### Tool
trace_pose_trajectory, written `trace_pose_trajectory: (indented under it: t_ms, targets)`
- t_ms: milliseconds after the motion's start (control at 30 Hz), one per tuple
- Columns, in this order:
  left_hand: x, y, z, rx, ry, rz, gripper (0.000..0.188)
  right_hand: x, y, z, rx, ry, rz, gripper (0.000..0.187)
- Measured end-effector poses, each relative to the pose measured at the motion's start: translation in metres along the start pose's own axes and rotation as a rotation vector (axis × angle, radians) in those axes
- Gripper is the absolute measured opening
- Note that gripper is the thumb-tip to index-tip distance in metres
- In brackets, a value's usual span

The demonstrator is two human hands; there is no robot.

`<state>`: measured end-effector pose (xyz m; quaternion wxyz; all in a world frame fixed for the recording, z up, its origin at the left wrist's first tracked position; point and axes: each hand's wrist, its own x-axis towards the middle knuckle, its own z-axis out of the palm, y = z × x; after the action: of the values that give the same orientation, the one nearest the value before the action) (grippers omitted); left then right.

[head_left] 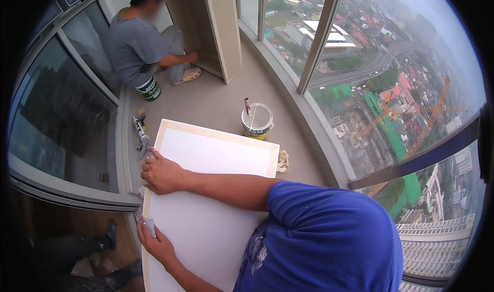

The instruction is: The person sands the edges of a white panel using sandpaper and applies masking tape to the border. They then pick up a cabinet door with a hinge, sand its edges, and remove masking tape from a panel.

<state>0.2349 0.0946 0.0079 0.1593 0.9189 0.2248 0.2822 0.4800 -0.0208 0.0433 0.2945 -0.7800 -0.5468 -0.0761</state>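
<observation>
A white rectangular panel (206, 217) lies below me, with cream masking tape (272, 163) along its edges. My right arm reaches across it, and my right hand (163, 174) rests at its left edge, fingers curled over the taped border. What those fingers pinch, if anything, is too small to make out. Closer to me, my left hand (158, 244) is at the same edge, closed around a small pale grey piece (151, 227) whose kind I cannot tell. My blue sleeve and body cover the panel's lower right part.
An open paint bucket (257, 121) with a brush stands beyond the panel. Caulking guns (139, 131) lie at the left, crumpled tape (283, 161) at the right. A co-worker (139, 40) sits on a bucket (149, 89) by an upright cabinet (221, 30). Windows line the right; glass doors the left.
</observation>
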Motion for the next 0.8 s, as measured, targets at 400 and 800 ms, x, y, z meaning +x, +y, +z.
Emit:
trace_pose_trajectory:
  t_ms: [400, 800]
  targets:
    - [-0.023, -0.035, -0.023, 0.102, -0.056, -0.003, 0.049, 0.007, 0.008, 0.010, -0.003, 0.005, 0.011, 0.030]
    - [-0.064, -0.087, -0.059, 0.170, -0.028, -0.119, 0.042, 0.010, 0.004, 0.017, -0.061, -0.001, 0.004, 0.032]
